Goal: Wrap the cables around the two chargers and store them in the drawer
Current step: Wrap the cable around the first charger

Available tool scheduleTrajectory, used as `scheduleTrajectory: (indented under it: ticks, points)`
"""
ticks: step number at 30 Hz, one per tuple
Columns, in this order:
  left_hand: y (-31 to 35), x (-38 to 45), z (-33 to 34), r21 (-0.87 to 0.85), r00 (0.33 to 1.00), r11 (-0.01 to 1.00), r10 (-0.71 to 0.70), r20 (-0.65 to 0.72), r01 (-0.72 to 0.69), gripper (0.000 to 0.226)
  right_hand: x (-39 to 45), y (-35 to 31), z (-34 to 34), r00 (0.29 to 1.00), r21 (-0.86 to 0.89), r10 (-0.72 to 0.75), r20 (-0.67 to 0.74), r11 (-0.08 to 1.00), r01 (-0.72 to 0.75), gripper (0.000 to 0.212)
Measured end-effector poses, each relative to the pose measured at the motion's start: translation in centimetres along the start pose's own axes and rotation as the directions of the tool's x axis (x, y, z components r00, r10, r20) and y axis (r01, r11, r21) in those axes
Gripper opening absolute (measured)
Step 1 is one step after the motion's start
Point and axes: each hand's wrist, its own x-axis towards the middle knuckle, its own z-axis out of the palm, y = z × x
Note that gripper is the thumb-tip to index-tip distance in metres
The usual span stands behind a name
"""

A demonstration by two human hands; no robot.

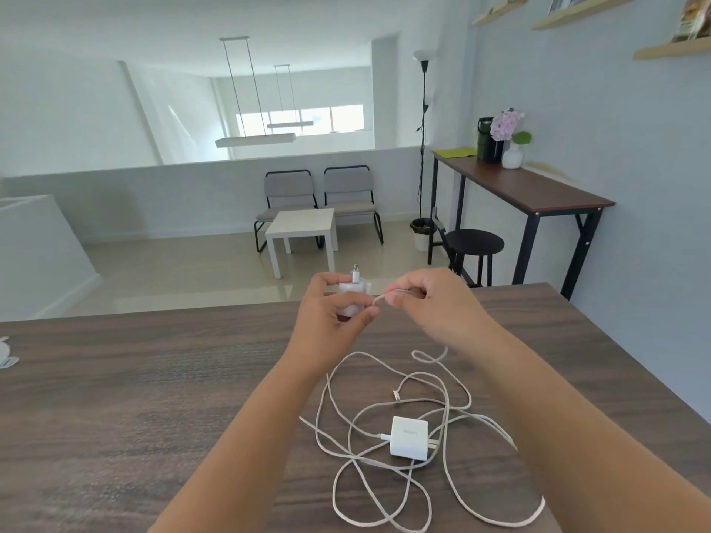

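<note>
My left hand (331, 313) grips a small white charger (352, 294) above the far edge of the dark wooden table (134, 398), its prongs pointing up. Right beside it, my right hand (431, 302) pinches a white cable (384, 295) that runs to the charger. A second white charger (409, 437) lies flat on the table below my hands, with a short cable plugged into its left side. Loose white cable loops (346, 448) are tangled all around it. No drawer is in view.
A white object (5, 353) lies at the table's left edge. Beyond the table are a white side table (302, 225), two grey chairs (319, 194), a black stool (475, 242) and a tall desk (527, 190) along the right wall.
</note>
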Motion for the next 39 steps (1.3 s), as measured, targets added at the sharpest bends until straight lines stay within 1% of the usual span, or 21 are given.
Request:
scheduleTrajectory:
  ticks: [2, 4, 7, 10, 14, 16, 19, 23, 25, 28, 30, 32, 33, 34, 35, 36, 38, 39]
  points:
    - [0.3, -0.5, -0.4, -0.103, 0.994, 0.994, -0.028, 0.105, 0.039, 0.020, 0.0, -0.6, -0.5, 0.999, -0.050, -0.043, -0.003, 0.998, 0.043, 0.017]
    - [0.6, -1.0, -0.6, -0.180, 0.985, 0.982, -0.021, 0.169, 0.051, 0.028, 0.1, -0.9, -0.9, 0.996, -0.060, -0.087, 0.003, 0.994, 0.087, 0.016]
    - [1.3, -1.4, -0.6, -0.345, 0.980, 0.932, -0.043, 0.192, 0.109, 0.042, 0.4, -1.0, -1.2, 0.990, -0.044, -0.143, 0.002, 0.989, 0.143, 0.014]
    - [2.0, -1.5, -0.7, -0.523, 0.974, 0.827, -0.120, 0.192, 0.205, 0.051, 0.5, -1.1, -1.2, 0.986, -0.003, -0.164, -0.018, 0.986, 0.164, 0.012]
    - [2.3, -1.6, -0.9, -0.629, 0.967, 0.737, -0.152, 0.205, 0.250, 0.056, 0.6, -1.1, -1.2, 0.987, 0.020, -0.160, -0.014, 0.987, 0.160, 0.012]
    - [2.3, -1.7, -1.1, -0.677, 0.961, 0.684, -0.152, 0.233, 0.272, 0.057, 0.5, -1.2, -1.1, 0.989, 0.079, -0.150, -0.012, 0.985, 0.151, 0.011]
    - [2.2, -2.1, -1.2, -0.748, 0.955, 0.596, -0.140, 0.263, 0.293, 0.056, 0.5, -1.0, -1.1, 0.993, 0.266, -0.118, -0.018, 0.957, 0.119, 0.009]
    - [2.2, -2.6, -1.0, -0.806, 0.947, 0.500, -0.115, 0.300, 0.316, 0.064, 0.3, -0.5, -1.0, 0.996, 0.455, -0.087, 0.020, 0.888, 0.069, 0.013]
    - [2.4, -2.8, -0.9, -0.804, 0.941, 0.493, -0.111, 0.321, 0.333, 0.061, 0.1, -0.3, -0.8, 0.997, 0.517, -0.063, 0.050, 0.856, 0.028, 0.014]
    - [2.5, -3.0, -0.8, -0.802, 0.929, 0.476, -0.111, 0.352, 0.361, 0.058, 0.0, 0.4, -0.1, 0.996, 0.606, -0.005, 0.086, 0.794, -0.048, 0.010]
    - [2.5, -3.0, -0.6, -0.811, 0.927, 0.457, -0.106, 0.359, 0.366, 0.059, -0.2, 0.9, 0.7, 0.991, 0.708, 0.056, 0.119, 0.695, -0.125, 0.014]
    - [2.5, -2.9, -0.5, -0.823, 0.929, 0.440, -0.085, 0.361, 0.360, 0.064, -0.6, 1.5, 1.6, 0.981, 0.794, 0.079, 0.176, 0.578, -0.189, 0.024]
    - [2.4, -2.8, -0.4, -0.826, 0.930, 0.436, -0.087, 0.357, 0.358, 0.064, -0.9, 1.7, 1.9, 0.979, 0.822, 0.077, 0.187, 0.534, -0.199, 0.024]
    - [2.4, -2.8, -0.2, -0.827, 0.932, 0.437, -0.097, 0.349, 0.355, 0.061, -1.2, 1.8, 2.2, 0.978, 0.830, 0.087, 0.189, 0.518, -0.206, 0.021]
    - [2.3, -2.8, 0.0, -0.826, 0.934, 0.440, -0.108, 0.340, 0.352, 0.058, -1.5, 1.9, 2.4, 0.977, 0.816, 0.113, 0.181, 0.538, -0.213, 0.016]
    - [2.3, -2.8, 0.2, -0.826, 0.937, 0.444, -0.117, 0.330, 0.347, 0.055, -1.8, 2.0, 2.7, 0.976, 0.781, 0.148, 0.161, 0.586, -0.217, 0.014]
    - [2.3, -2.8, 0.5, -0.830, 0.942, 0.446, -0.149, 0.301, 0.336, 0.048, -2.6, 2.2, 3.4, 0.975, 0.673, 0.203, 0.095, 0.709, -0.213, 0.020]
    - [2.4, -2.7, 0.6, -0.834, 0.944, 0.442, -0.172, 0.283, 0.331, 0.045, -3.0, 2.4, 3.8, 0.976, 0.598, 0.207, 0.059, 0.776, -0.201, 0.025]
